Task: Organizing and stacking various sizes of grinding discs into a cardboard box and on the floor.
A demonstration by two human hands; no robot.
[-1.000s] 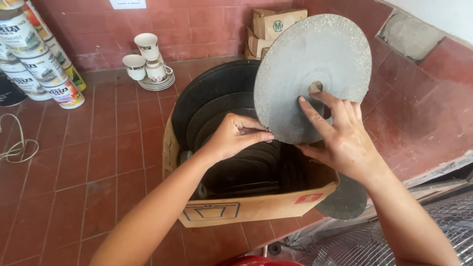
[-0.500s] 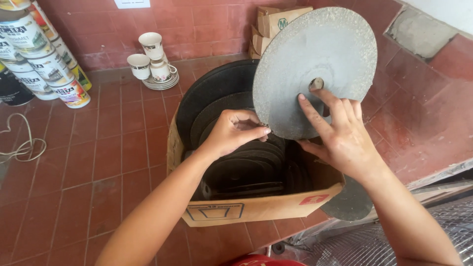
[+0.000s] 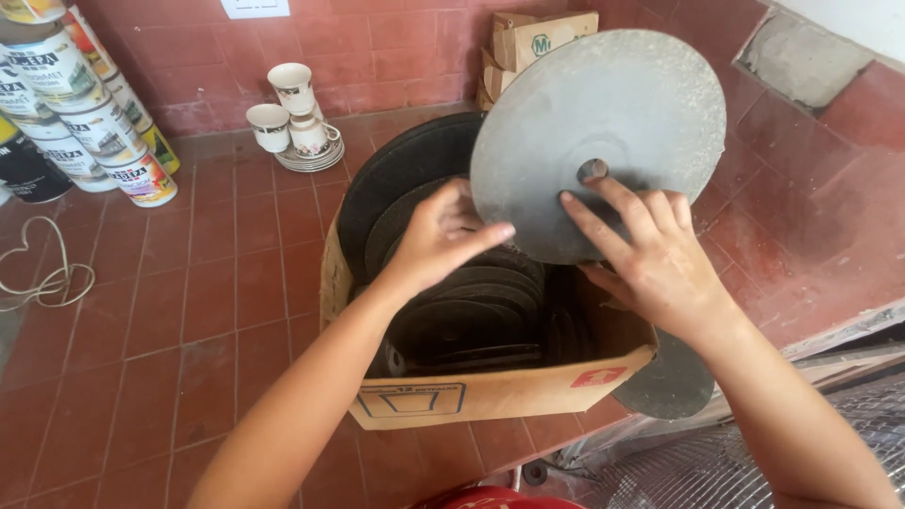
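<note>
Now | grey disc (image 3: 603, 123) upright, face toward camera | both hands (image 3: 660, 259) grip its lower edge over cardboard box (image 3: 490, 391)

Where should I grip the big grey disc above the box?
Grip the grey disc at its lower rim, from both sides below. It stands nearly upright over the cardboard box; the left hand pinches its lower-left edge, and the right hand spreads across the face near the centre hole.

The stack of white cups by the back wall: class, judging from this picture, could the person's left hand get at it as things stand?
Probably yes. The stack of white cups stands in the open on the red tiled counter, with nothing between it and the left hand. That hand would first have to let go of the grey disc.
</note>
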